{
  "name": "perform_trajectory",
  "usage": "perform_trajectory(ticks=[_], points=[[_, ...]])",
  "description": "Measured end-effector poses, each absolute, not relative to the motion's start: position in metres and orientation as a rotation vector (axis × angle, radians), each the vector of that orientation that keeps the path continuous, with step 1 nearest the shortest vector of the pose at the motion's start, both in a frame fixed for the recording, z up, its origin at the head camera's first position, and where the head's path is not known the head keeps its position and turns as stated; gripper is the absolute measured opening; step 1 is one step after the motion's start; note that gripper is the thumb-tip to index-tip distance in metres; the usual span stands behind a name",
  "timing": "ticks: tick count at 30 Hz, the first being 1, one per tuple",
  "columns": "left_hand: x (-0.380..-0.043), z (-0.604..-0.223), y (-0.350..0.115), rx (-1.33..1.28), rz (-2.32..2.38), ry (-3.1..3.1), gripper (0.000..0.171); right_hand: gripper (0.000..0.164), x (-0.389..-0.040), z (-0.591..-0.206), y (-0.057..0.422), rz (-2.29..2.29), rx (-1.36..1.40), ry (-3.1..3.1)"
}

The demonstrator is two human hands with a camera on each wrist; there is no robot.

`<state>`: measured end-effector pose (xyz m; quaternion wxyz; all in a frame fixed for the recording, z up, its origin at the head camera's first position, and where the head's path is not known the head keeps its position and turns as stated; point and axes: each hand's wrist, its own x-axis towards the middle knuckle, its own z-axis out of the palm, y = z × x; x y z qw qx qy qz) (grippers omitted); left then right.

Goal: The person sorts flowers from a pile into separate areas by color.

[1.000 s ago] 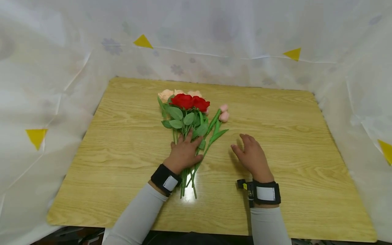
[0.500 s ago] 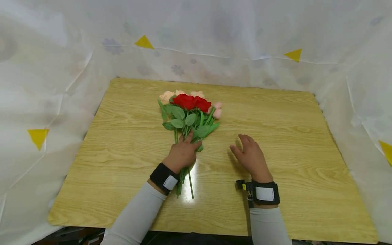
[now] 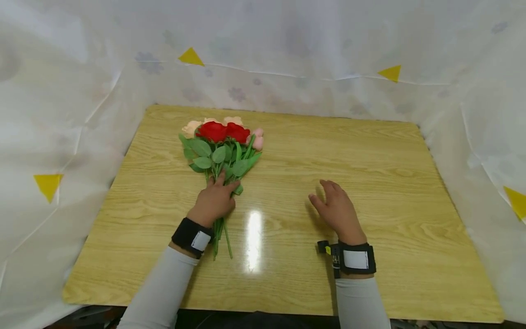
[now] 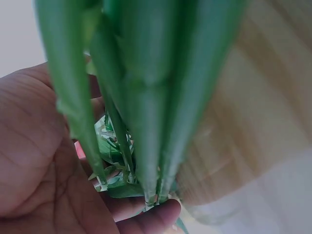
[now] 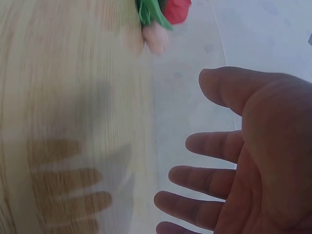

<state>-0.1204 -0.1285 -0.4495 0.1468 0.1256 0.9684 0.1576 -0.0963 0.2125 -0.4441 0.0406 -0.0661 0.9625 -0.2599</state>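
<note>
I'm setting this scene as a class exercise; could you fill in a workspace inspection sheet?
Surface: wood-grain table with a light reflection.
Job's things: bunch of red, peach and pink flowers, lying left of centre.
Clutter: nothing seen on the table.
Grips: left grip holds the stems; right grip hovers over the table, holding nothing.
Cables: nothing seen on the table.
Surroundings: white sheeting on three sides, with yellow triangles.

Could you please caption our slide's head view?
Left hand holds roses and tulips by their stems; right hand empty.
</note>
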Motion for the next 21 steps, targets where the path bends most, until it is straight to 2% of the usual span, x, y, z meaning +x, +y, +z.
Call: perform_trajectory(ticks=[12, 21], points=[[-0.126, -0.447, -0.238, 0.307, 0.469, 2.739, 0.057, 0.065, -0.097, -0.444, 0.214, -0.778, -0.186, 2.927], [-0.126, -0.445, -0.267, 0.310, 0.461, 2.717, 0.057, 0.064, -0.099, -0.446, 0.213, -0.776, -0.200, 2.952]])
